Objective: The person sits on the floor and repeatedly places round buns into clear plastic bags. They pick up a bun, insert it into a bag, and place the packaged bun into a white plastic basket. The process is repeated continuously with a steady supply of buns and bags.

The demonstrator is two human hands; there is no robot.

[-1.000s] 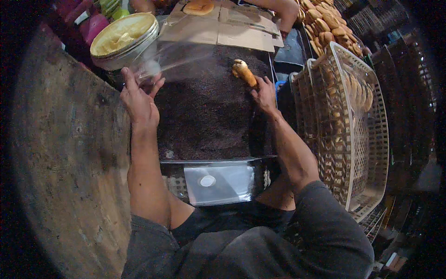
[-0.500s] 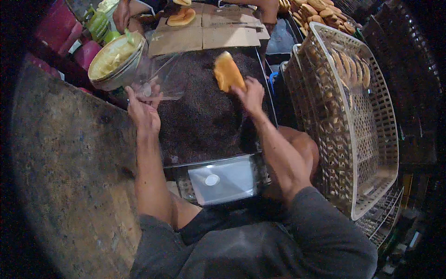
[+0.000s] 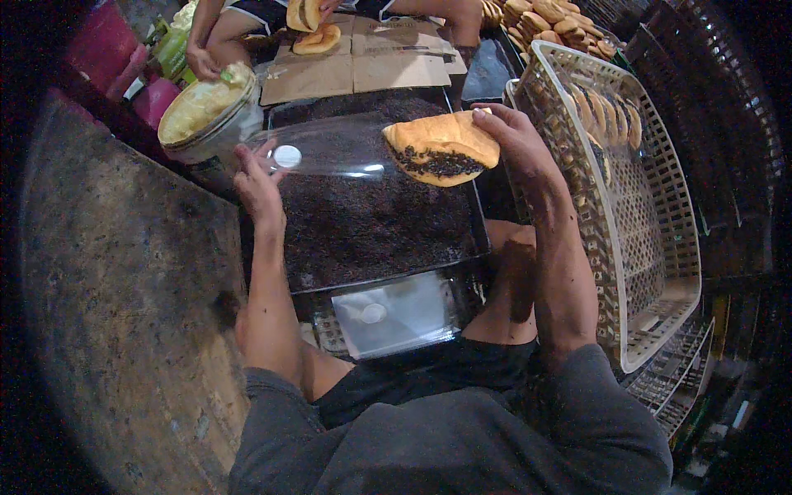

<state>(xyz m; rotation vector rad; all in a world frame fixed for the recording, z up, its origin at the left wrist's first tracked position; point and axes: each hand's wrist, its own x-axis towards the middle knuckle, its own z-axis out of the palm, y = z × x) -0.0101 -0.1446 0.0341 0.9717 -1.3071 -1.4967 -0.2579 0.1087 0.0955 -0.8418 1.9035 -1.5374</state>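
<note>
Seen from above, a seated person works over a wide tray (image 3: pixel 355 239) spread with dark chocolate-coloured sprinkles. The right hand (image 3: pixel 520 144), at the tray's right side, grips a folded golden bun (image 3: pixel 441 148) by its upper right end, holding it above the sprinkles. The left hand (image 3: pixel 262 186) pinches a clear plastic bag (image 3: pixel 342 153) with a round white label; the bag stretches across the tray toward the bun. It is hard to tell whether the bun's near tip touches the bag's mouth.

This bun looks coated: dark sprinkles cling along its cut side. Most of it, at least, is not yet in the bag. More clear bags (image 3: pixel 404 322) lie in front of the person's lap. To the right, a plastic crate (image 3: pixel 627 359) holds a row of buns (image 3: pixel 606 120) with dark edges, apparently finished ones, with space beside them.

Plenty seems left to handle. Beyond the tray, one bun (image 3: pixel 316 39) rests on cardboard (image 3: pixel 388 70), and a co-worker holds a sliced bun (image 3: pixel 305 14) above it. The co-worker's other hand (image 3: pixel 203 64) reaches into a bucket (image 3: pixel 219 139) of pale yellow cream. A large heap of buns (image 3: pixel 549 16) sits at the far right.
</note>
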